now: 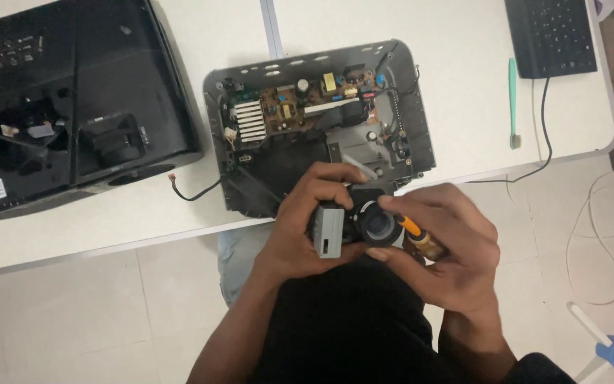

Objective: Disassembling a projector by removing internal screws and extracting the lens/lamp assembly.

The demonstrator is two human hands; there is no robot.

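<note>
left hand (300, 235): clasps lens unit (353, 224) above lap, off the table (143, 206)
right hand (442, 245): grips screwdriver (413, 231), tip at lens
step: likely working a screw
next: steady tip, firm hold
nearby: open chassis (321, 114)

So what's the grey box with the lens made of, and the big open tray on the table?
The grey box in the left hand looks like matte metal or painted plastic; its flat dull sides leave that open. The lens looks like glass in a black ring, since it shines. The open tray seems dark grey moulded plastic, with a brown circuit board and silvery metal fins inside.
</note>
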